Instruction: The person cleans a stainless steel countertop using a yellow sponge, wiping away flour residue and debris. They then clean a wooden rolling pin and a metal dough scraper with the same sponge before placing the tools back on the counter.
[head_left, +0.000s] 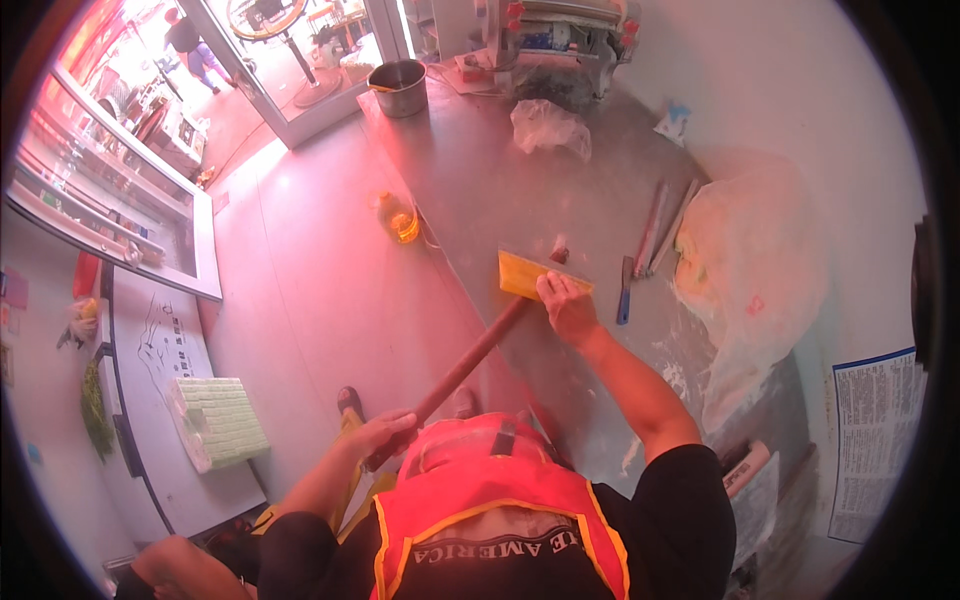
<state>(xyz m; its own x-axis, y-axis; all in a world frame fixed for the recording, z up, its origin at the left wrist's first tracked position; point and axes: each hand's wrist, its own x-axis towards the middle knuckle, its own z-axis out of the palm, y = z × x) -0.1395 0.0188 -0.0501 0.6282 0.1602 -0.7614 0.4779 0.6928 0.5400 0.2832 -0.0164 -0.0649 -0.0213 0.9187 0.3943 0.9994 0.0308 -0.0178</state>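
Note:
My right hand (568, 304) grips a yellow scraper (523, 277), whose flat edge lies across a long reddish-brown wooden rolling pin (472, 358). My left hand (390, 433) is closed around the pin's near end, close to the red apron (487, 457). The pin slants from my waist up over the edge of the metal worktable (480, 187), and its far tip shows beyond the scraper. Just right of my right hand, a blue-handled knife or scraper (624, 292) lies on the worktable. Whitish smears mark the table near my right forearm.
At the table's far end stand a metal pot (401, 88), a crumpled plastic bag (551, 127) and a machine (562, 45). Thin sticks (660, 225) and a large plastic-covered bundle (750, 277) lie right. An oil bottle (399, 217) is beside the table. Another person's arm (187, 570) shows lower left.

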